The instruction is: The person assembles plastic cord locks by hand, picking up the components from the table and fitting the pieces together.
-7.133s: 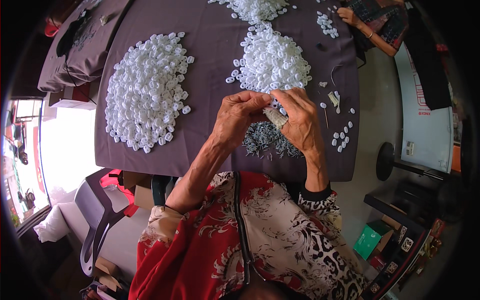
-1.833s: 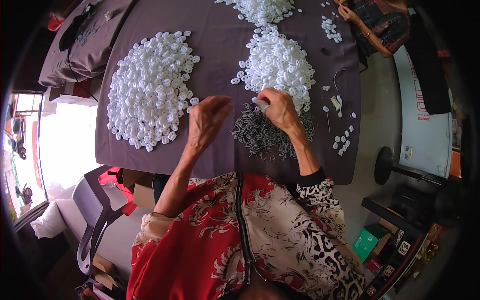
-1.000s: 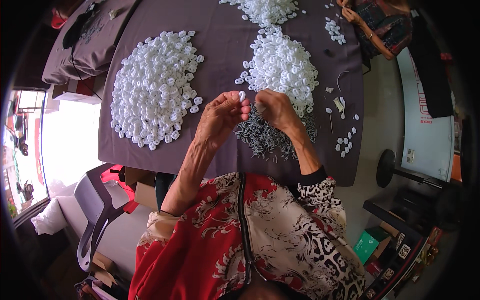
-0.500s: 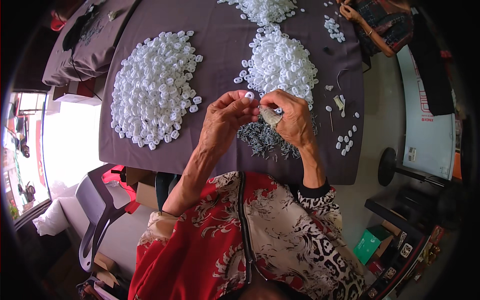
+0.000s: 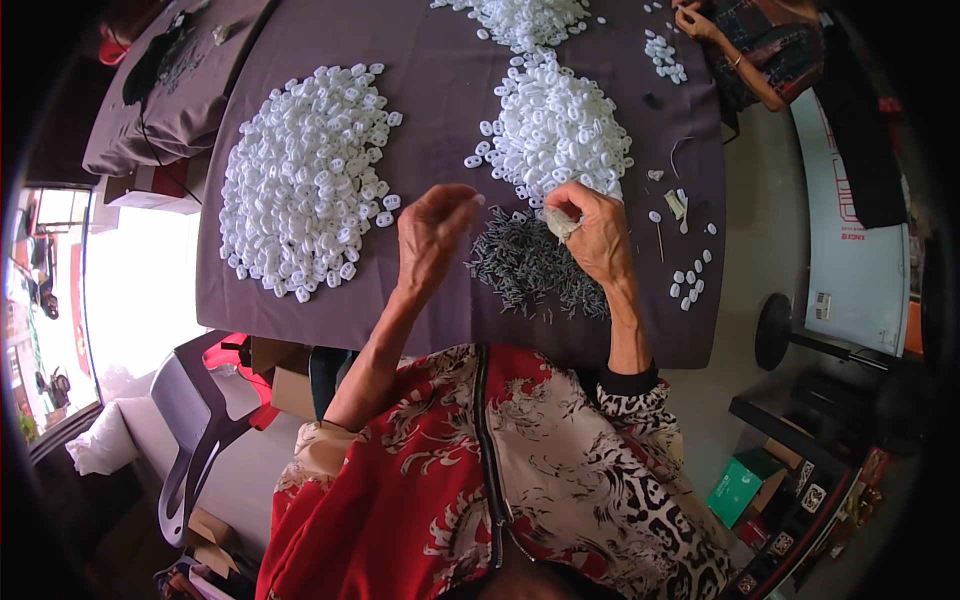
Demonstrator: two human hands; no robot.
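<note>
My left hand [image 5: 432,235] is over the table, left of the small dark pins, its fingers smeared by motion. A white oval plastic piece [image 5: 479,199] shows at its fingertips. Above the far right part of the dark pin heap [image 5: 520,258] is my right hand [image 5: 598,238], thumb and forefinger pinched together. A pale wrap [image 5: 561,224] covers one of its digits. Whatever that pinch holds is hidden. Just beyond lies a heap of white oval pieces [image 5: 555,130], each with small holes. A larger heap of the same pieces [image 5: 300,185] spreads to the left.
On the right of the brown tablecloth [image 5: 430,330] lie a thin stick [image 5: 660,240], scraps and several loose white pieces [image 5: 688,285]. Another person's hand [image 5: 697,22] is at the far right edge. A grey chair [image 5: 190,400] stands at the lower left.
My hands have drawn apart: the left has moved leftward with the white piece, the right slightly rightward. More of the dark pin heap shows between them.
</note>
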